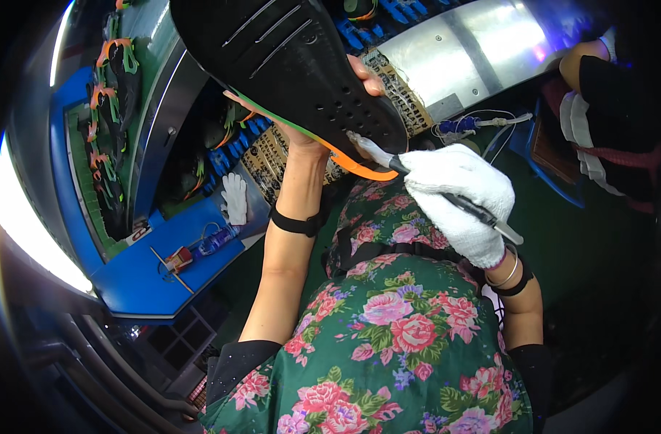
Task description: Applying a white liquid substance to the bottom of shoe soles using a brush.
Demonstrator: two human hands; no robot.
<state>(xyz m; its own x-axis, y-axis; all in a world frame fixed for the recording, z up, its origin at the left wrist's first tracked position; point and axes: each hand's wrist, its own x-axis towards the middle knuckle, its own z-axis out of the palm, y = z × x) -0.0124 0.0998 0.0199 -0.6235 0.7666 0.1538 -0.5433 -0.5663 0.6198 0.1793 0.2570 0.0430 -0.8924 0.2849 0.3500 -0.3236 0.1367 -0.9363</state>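
1. A single black shoe piece (pixel 301 65), edged in green and orange, rests in the bare left hand (pixel 306 137); palm on one side, two fingertips showing on the other.
2. The gloved right hand (pixel 457 199) is closed round one brush (pixel 377 153), its tip at the piece's narrow end, beside the round holes.
3. The piece's upper end runs out of view; its narrow end points down toward the flowered apron (pixel 410 333).
4. Beyond the piece lies a patterned belt (pixel 395 90), leading under a metal cover (pixel 482 54).
5. Right of the gloved hand, dark green floor (pixel 562 224) gives sideways room, up to another person's arm (pixel 575 64).
6. Left of the bare forearm stands a blue bench (pixel 138 286), with one loose white glove (pixel 235 197) near its far edge, one thin stick (pixel 172 270) and one red-yellow box (pixel 178 258).
7. Two black wristbands show, one per forearm.
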